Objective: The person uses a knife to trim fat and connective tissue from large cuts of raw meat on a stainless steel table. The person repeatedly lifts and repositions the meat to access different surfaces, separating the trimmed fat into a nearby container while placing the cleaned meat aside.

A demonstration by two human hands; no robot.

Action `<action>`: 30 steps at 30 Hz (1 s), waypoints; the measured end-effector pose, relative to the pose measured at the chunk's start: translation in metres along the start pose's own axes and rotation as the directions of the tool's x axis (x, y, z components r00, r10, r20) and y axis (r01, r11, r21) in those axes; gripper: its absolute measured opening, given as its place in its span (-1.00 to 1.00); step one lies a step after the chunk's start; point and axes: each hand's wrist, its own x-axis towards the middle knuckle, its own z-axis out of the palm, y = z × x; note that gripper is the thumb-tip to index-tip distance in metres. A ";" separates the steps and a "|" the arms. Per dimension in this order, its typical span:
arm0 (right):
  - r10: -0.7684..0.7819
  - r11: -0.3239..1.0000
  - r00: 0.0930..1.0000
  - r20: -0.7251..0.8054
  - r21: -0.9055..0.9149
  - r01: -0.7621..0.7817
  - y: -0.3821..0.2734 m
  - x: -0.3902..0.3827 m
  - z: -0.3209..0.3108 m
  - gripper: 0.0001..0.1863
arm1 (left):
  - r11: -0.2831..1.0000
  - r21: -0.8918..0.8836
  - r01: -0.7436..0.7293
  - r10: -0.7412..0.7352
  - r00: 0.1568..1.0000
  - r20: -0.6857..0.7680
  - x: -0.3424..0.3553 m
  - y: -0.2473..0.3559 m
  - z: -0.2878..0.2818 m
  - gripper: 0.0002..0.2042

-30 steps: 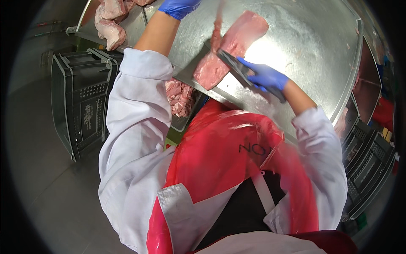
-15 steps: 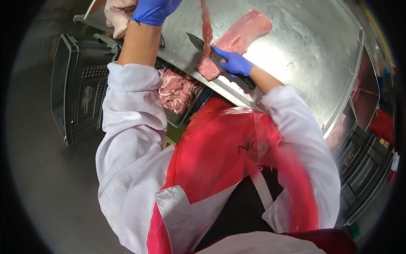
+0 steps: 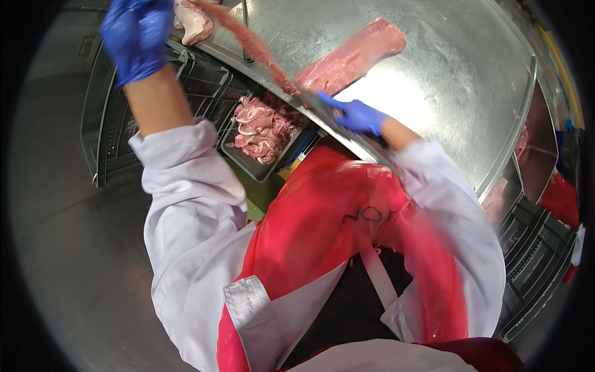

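Note:
My left hand (image 3: 137, 38), in a blue glove, is closed and raised at the upper left. A long thin strip of meat (image 3: 251, 43) stretches taut from it down to the table's near edge, its upper end partly out of view. My right hand (image 3: 359, 116), also gloved in blue, is wrapped round a knife (image 3: 321, 110). The blade, smeared by motion, points left at the strip's lower end. Just beyond it lies a long pink piece of boneless meat (image 3: 353, 56) on the metal table (image 3: 458, 68). Whether strip and piece are still joined, I cannot tell.
Below the table's edge, a dark crate (image 3: 257, 170) holds meat trimmings (image 3: 263, 130). Another pale piece of meat (image 3: 193, 23) lies at the table's far left. Grey crates (image 3: 108, 124) stand at the left, and dark stacked crates (image 3: 536, 254) at the right.
My left hand has swung left, pulling the strip from upright to a long slant. The knife has drawn back toward the table's near edge, and the near end of the meat no longer shows there.

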 end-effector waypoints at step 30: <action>0.594 0.709 0.545 -0.592 0.705 -0.006 0.102 -0.221 0.095 -0.62 | -0.329 0.766 0.553 0.079 0.824 -0.561 -0.011 -0.300 -0.380 -0.74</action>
